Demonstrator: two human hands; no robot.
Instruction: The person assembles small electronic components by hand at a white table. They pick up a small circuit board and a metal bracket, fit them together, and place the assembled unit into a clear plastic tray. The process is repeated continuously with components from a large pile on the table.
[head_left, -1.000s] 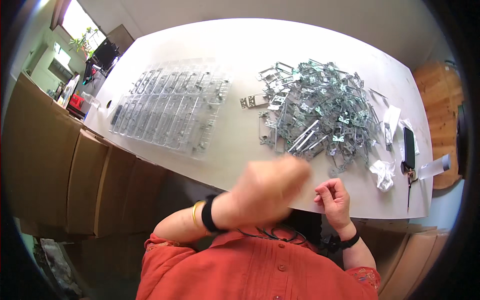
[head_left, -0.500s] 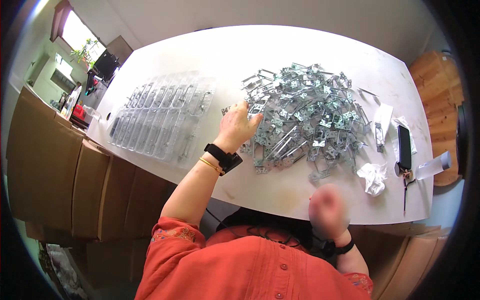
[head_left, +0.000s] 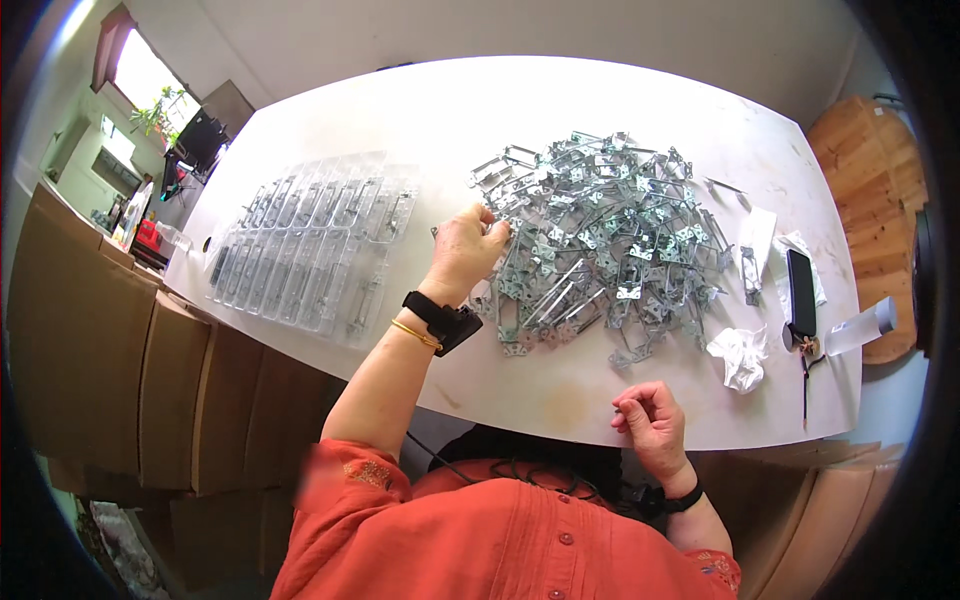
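A heap of silvery metal brackets (head_left: 620,230) with thin rods lies on the white table. At its left edge my left hand (head_left: 463,255) is closed, fingertips pinched together on a metal bracket, of which only small bits show past the fingers. Over the table's front edge, my right hand (head_left: 655,428) is curled with thumb and fingers together; whatever is between them is too small to name. Left of the heap stand clear plastic trays (head_left: 300,235) with rows of narrow compartments, many with metal parts in them.
At the right lie a crumpled white tissue (head_left: 740,358), a black phone (head_left: 801,292), a clear bottle (head_left: 860,328) on its side, and a white strip (head_left: 757,235) with a metal part. Cardboard boxes (head_left: 85,350) stand beside the table's left edge. A round wooden board (head_left: 865,190) leans at the far right.
My right hand has turned from a blur into a curled, pinched shape near the table edge. My left hand has shifted slightly left and down in view, its fingers drawn closer together.
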